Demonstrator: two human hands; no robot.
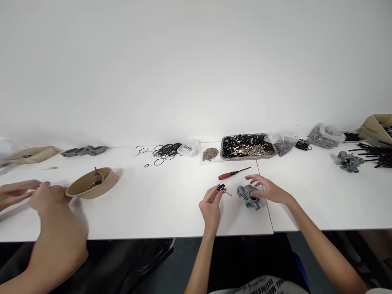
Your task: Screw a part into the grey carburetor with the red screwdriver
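— What is the left hand [211,204] doing?
— It is rising from the forearm with wrist bent, thumb and fingertips [218,191] pinching together.
— And the right hand [269,190]?
— It is reaching in from the right, palm down, fingers spreading loosely, forearm stretching across.

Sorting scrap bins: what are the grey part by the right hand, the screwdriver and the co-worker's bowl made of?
Carburetor body: likely cast metal, dull grey matte, lumpy moulded shape. Screwdriver: dark, probably steel shaft, glossy red, seemingly plastic handle. Bowl: looks like kraft paper, matte brown, thin rim.
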